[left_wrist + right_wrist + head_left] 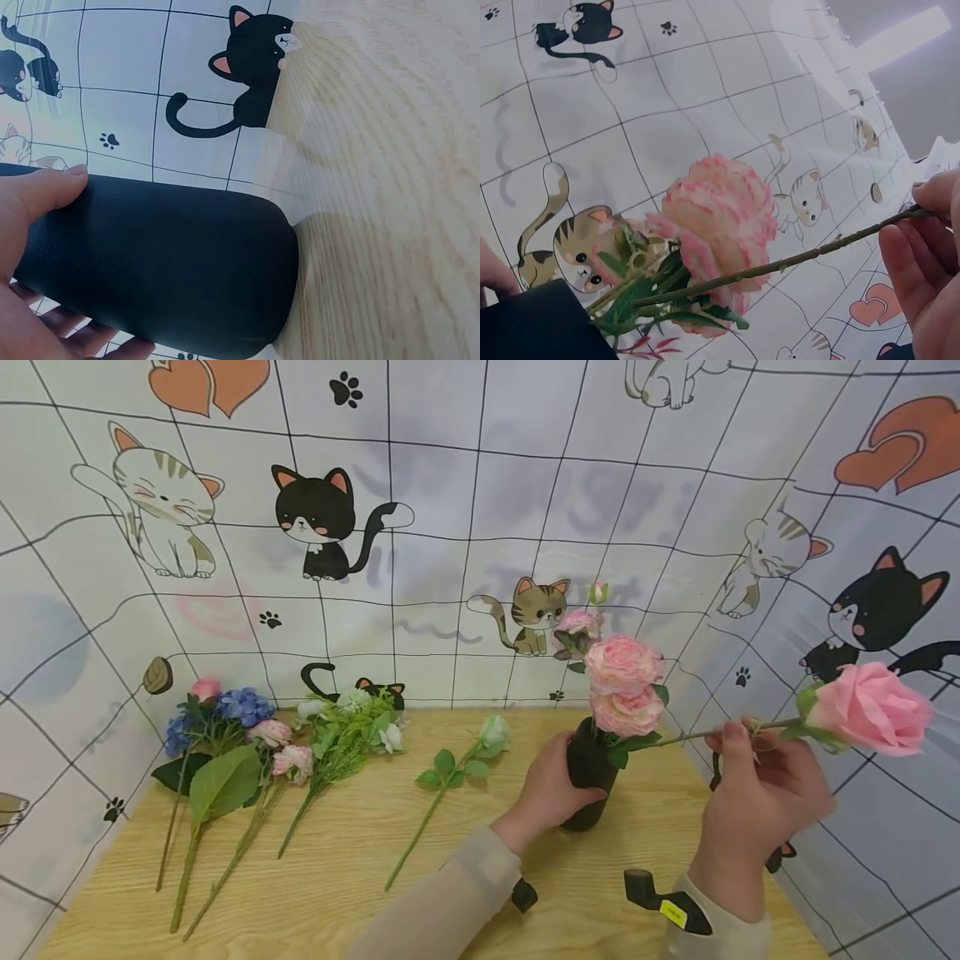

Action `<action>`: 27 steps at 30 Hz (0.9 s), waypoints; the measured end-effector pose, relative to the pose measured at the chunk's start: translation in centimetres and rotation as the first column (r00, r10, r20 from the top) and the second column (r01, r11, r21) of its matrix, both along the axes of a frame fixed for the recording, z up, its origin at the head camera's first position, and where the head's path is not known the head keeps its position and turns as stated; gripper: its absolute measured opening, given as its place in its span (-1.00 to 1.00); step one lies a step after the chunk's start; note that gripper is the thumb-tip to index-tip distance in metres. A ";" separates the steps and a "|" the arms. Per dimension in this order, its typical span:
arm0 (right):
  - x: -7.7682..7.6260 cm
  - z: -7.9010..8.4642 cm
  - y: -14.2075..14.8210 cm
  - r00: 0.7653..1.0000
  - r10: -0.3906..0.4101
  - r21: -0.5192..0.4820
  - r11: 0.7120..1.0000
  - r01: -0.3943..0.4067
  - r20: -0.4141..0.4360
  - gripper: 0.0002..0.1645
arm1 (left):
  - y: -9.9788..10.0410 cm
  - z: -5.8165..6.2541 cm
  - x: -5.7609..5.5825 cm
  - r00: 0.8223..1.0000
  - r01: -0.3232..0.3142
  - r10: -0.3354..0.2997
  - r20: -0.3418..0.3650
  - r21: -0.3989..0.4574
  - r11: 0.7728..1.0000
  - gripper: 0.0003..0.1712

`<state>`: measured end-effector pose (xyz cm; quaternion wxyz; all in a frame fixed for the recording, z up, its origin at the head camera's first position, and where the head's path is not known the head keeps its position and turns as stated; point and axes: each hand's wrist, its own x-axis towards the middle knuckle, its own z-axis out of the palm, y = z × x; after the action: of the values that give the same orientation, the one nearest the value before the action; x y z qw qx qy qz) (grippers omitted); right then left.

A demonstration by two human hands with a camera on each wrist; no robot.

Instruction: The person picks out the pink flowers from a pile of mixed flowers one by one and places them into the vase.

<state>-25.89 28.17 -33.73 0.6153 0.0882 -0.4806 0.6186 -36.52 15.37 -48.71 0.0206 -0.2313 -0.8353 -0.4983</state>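
Note:
My left hand (551,785) grips a black vase (165,255) that stands on the table, thumb on one side and fingers round the other. Pink peony-like flowers (624,664) and a small bud (597,592) rise from its mouth. On the right, my right hand (768,785) pinches the stem of a pink rose (870,706) just under its bloom. The rose lies nearly level, its bloom pointing away from the vase. In the right wrist view the stem (802,257) crosses in front of a peony, its lower end among the leaves close over the vase mouth.
A white rose (493,735) with a leafy stem lies left of the vase. Farther left are white flowers with greenery (337,752), pink flowers (292,762) and blue flowers (246,706) on the wooden table (300,910). A cat-print cloth (435,568) hangs behind and at both sides.

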 end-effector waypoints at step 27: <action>-3.3 -3.3 -1.3 0.817 -0.364 0.508 0.855 0.104 0.446 -0.83 | -0.6 -0.4 1.1 0.997 -0.065 0.065 -0.038 0.002 0.998 0.03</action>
<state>-29.16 26.90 -37.02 0.4937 -0.0032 -0.7705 0.4032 -35.46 14.80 -49.11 0.0529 -0.2134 -0.8416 -0.4933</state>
